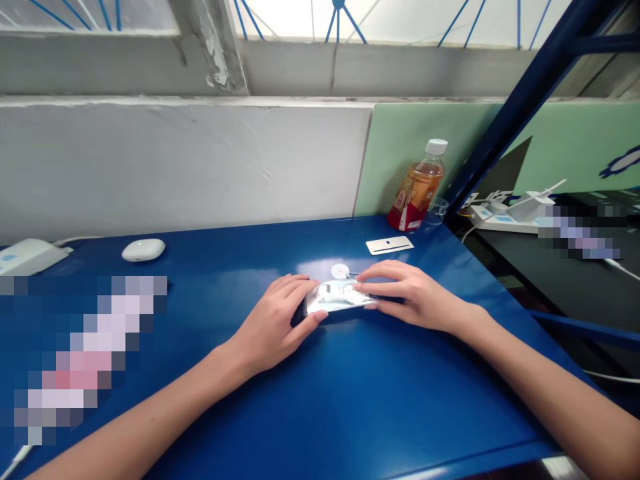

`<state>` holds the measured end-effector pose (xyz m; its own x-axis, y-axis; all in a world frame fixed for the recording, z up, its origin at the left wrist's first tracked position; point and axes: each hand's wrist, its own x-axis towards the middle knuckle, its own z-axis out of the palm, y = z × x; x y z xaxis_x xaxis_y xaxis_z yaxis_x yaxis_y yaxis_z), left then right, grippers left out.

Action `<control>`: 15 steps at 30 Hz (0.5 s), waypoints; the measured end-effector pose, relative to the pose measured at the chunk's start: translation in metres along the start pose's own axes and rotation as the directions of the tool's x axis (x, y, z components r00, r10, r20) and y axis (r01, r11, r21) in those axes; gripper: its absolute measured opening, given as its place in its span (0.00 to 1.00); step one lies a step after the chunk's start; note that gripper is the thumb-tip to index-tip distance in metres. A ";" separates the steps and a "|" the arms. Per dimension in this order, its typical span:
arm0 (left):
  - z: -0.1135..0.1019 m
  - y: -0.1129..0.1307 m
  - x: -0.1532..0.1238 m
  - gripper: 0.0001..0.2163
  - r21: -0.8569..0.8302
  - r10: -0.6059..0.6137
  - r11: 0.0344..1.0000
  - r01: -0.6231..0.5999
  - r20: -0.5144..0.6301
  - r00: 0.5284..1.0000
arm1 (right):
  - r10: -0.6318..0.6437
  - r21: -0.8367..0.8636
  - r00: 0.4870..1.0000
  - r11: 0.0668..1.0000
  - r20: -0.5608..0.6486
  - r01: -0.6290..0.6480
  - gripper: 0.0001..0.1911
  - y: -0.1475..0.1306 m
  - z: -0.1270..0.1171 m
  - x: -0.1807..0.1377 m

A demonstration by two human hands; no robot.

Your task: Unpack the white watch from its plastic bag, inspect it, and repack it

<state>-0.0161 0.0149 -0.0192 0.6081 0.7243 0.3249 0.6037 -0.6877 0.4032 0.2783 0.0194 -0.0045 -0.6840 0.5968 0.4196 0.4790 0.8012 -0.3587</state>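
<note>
A small flat object [333,291], shiny and clear with white and dark parts inside, lies low over the blue table; its exact kind is unclear. My left hand [277,317] grips its left end, thumb along the near edge and fingers over the far edge. At the right end, my right hand [413,293] holds it between thumb and fingers. Just behind it rests a round whitish tag [341,271], with a short dark cord running toward my right fingertips. A white card [390,245] with a dark line and dot lies behind my right hand.
On the blue table [325,400] stand a drink bottle [417,187] and a white earbud case [143,250]. A white charger block [33,257] and a blurred-out item [90,360] with a cable are left. A blue metal post [515,100] and power strip [505,219] are right.
</note>
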 end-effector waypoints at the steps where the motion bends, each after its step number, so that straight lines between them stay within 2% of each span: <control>1: 0.000 0.000 -0.001 0.18 -0.012 -0.008 1.000 0.007 -0.015 1.000 | 0.002 0.026 0.999 1.000 -0.040 -0.001 0.14 -0.001 0.001 0.000; 4: 0.000 -0.001 -0.004 0.19 -0.046 -0.030 0.999 0.027 -0.062 0.998 | 0.084 0.145 0.985 0.988 -0.153 -0.062 0.14 -0.005 0.002 0.001; 7: 0.000 0.001 -0.005 0.22 -0.064 -0.037 0.998 0.030 -0.111 0.993 | 0.253 0.283 0.944 0.940 -0.213 -0.188 0.11 -0.009 0.001 0.003; 11: 0.000 0.003 -0.004 0.31 -0.060 -0.021 0.998 0.012 -0.150 0.988 | 0.474 0.459 0.865 0.813 -0.164 -0.358 0.10 -0.010 0.003 0.007; 15: 0.002 0.002 -0.004 0.35 -0.044 0.011 0.999 -0.015 -0.088 0.996 | 0.552 0.511 0.827 0.743 -0.102 -0.433 0.13 -0.008 0.009 0.008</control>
<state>-0.0161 0.0109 -0.0218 0.5672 0.7180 0.4035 0.5713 -0.6958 0.4352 0.2641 0.0176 -0.0053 -0.2454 0.9407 0.2341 0.3708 0.3142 -0.8740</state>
